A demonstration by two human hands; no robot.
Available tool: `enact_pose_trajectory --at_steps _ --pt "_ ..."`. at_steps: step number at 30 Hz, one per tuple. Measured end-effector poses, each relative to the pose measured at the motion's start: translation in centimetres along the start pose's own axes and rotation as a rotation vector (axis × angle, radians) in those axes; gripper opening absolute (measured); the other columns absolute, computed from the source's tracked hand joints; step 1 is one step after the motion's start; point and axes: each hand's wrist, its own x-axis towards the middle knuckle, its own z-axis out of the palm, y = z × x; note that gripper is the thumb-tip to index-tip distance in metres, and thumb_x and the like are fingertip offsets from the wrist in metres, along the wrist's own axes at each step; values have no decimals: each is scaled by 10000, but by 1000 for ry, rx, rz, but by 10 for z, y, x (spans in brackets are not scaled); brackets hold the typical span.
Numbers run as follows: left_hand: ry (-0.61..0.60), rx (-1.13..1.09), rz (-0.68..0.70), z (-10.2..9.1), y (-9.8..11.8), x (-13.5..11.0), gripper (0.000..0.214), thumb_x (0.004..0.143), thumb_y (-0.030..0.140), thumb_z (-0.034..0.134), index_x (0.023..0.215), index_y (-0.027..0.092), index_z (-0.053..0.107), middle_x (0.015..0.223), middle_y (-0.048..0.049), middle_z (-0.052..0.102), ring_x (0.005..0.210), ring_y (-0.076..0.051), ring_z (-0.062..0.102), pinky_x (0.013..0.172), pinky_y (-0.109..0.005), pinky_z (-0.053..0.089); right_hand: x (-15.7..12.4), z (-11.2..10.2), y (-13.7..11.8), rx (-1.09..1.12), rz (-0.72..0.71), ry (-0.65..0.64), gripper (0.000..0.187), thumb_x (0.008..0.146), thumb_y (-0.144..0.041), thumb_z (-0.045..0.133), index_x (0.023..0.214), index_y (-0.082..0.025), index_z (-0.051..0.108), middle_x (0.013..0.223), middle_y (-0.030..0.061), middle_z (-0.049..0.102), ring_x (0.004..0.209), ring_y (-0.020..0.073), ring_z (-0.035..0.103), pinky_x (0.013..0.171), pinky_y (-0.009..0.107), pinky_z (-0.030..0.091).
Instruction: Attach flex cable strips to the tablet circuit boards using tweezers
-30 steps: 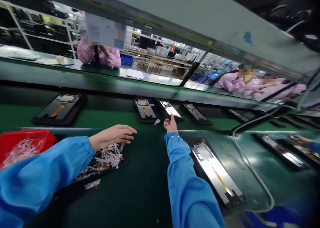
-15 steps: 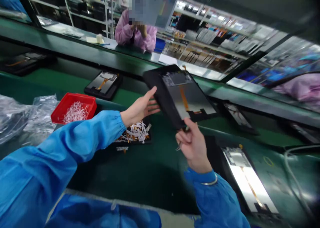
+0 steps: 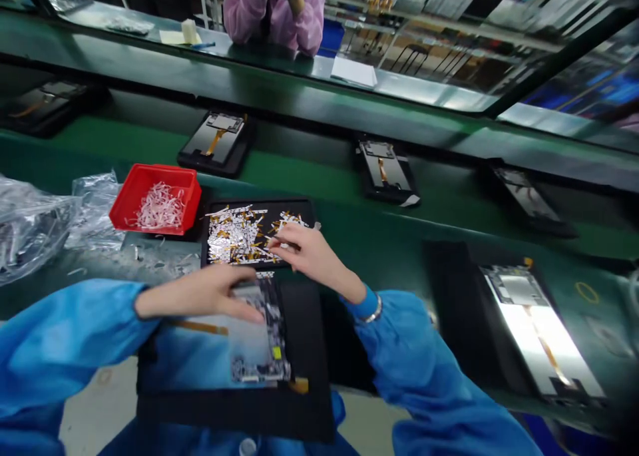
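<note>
An opened tablet (image 3: 254, 369) with a black cover, exposed circuit board and orange ribbon cable lies turned sideways at the near edge, close to my body. My left hand (image 3: 214, 293) is over its upper left part, thumb and fingers apart; whether it touches the tablet I cannot tell. My right hand (image 3: 309, 253) is above the right end of a black tray (image 3: 294, 206), thumb and fingertips pinched together. What is between them, if anything, is too small to make out. White and orange strips (image 3: 234, 233) are heaped in the tray.
A red bin (image 3: 127, 200) of thin white strips stands left of the tray, beside clear plastic bags (image 3: 40, 226). Another opened tablet (image 3: 539, 336) lies to the right. Several more, including one tablet (image 3: 384, 170), sit on the green belt (image 3: 299, 170). A person in pink (image 3: 274, 10) sits opposite.
The tablet held up in front of the belt has come down close to my body and turned. My right hand has left it for the tray. The view has tilted down.
</note>
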Motion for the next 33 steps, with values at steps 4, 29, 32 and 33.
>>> enact_pose_trajectory --at_steps 4,29,32,33 --pt "-88 238 176 50 -5 3 359 812 493 747 921 161 667 800 -36 673 689 -194 642 626 -262 489 32 27 -1 -141 -22 -101 86 801 -97 744 781 -140 672 850 6 544 693 97 488 690 250 387" --pt "353 73 143 -2 -9 30 275 942 351 547 734 173 581 597 54 594 506 -73 533 509 -174 415 -11 20 -11 -176 10 216 112 876 -142 556 776 -179 522 809 15 538 656 110 494 583 248 367" --pt "377 72 118 -8 -11 30 326 932 412 575 713 172 585 580 56 583 503 -69 518 507 -172 400 -13 20 -8 -110 57 248 108 874 -172 569 782 -188 513 800 12 562 654 111 535 628 260 401" --pt "394 84 116 -10 -12 30 354 921 440 597 693 170 581 575 54 572 505 -69 497 505 -177 377 -13 18 -7 -16 100 245 128 885 -211 575 779 -195 505 746 -7 555 595 99 530 606 255 402"
